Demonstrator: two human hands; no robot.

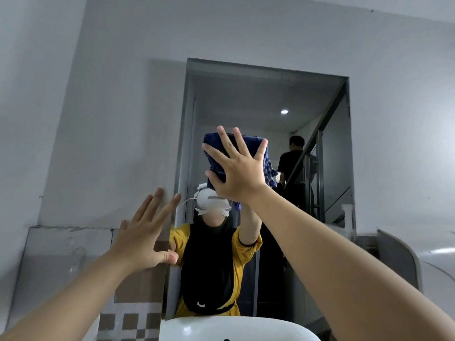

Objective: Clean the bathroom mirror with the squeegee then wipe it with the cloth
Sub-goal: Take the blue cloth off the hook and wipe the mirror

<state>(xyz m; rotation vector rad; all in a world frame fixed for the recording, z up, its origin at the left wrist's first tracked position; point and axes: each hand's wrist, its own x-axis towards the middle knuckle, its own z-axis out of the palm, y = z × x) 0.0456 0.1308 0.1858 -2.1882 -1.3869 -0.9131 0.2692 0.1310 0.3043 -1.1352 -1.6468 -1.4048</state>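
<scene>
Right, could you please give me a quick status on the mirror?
Right hand flat, pressing blue cloth on mirror. Left hand open at mirror's left edge. No squeegee visible.

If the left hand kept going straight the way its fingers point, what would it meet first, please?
Probably the white wall beside the mirror; the left hand already seems to touch that mirror's left edge, though depth is unclear.

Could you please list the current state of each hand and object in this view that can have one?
Right hand: open, fingers spread, pressing the cloth flat.
Dark blue checked cloth: bunched under the palm, against the glass.
Frameless rectangular wall mirror: upright on the wall, being wiped in its middle.
Left hand: open, fingers spread, at the mirror's left edge.
White ceramic basin: below the mirror, only its rim shows.
</scene>
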